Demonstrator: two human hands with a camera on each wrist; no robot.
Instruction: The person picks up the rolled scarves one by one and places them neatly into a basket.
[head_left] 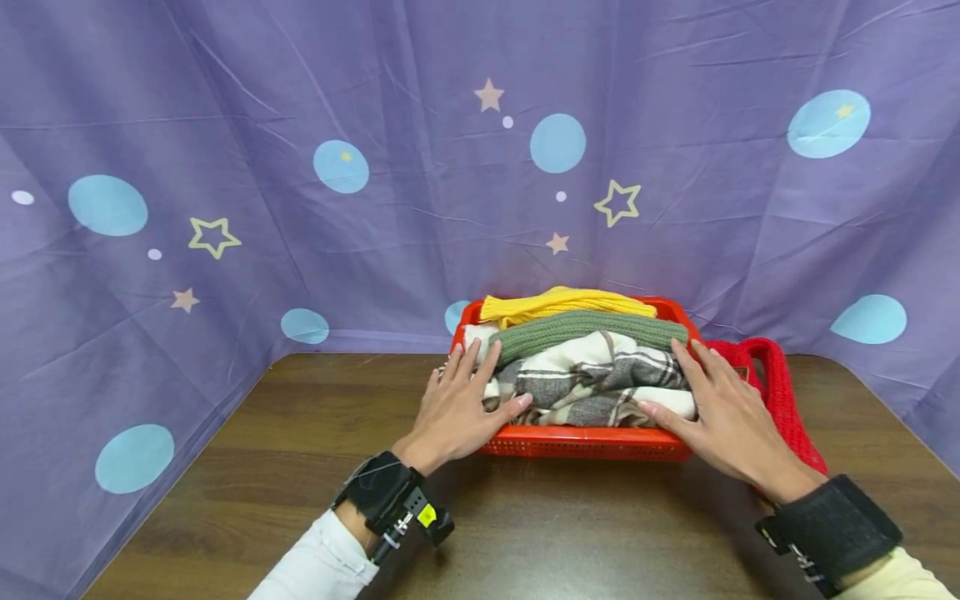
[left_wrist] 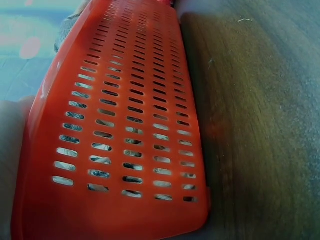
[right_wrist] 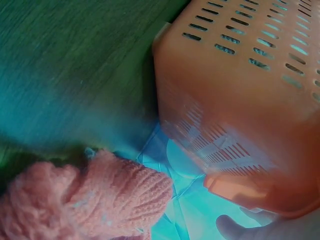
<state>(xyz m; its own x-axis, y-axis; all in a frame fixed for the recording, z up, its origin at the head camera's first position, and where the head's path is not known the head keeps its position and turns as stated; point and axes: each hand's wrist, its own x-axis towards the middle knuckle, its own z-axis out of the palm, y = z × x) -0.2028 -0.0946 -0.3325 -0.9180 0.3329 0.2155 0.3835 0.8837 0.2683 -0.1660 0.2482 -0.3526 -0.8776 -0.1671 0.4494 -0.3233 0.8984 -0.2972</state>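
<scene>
A red plastic basket (head_left: 585, 442) with slotted walls stands on the table, filled with folded knitwear and cloth. Inside lie a yellow knit (head_left: 562, 304) at the back, a green ribbed knit (head_left: 592, 327), and a grey, white and brown plaid cloth (head_left: 592, 375) in front. My left hand (head_left: 461, 412) rests on the basket's left end, fingers spread and thumb over the plaid cloth. At the right end my right hand (head_left: 723, 412) lies likewise, its fingers extended along the side. The left wrist view shows the slotted front wall (left_wrist: 125, 125) close up.
A red chunky knit (head_left: 787, 408) lies on the table just right of the basket, partly behind my right hand. The brown wooden table (head_left: 315, 467) meets a purple curtain (head_left: 420, 208) with stars and blue dots at its back edge.
</scene>
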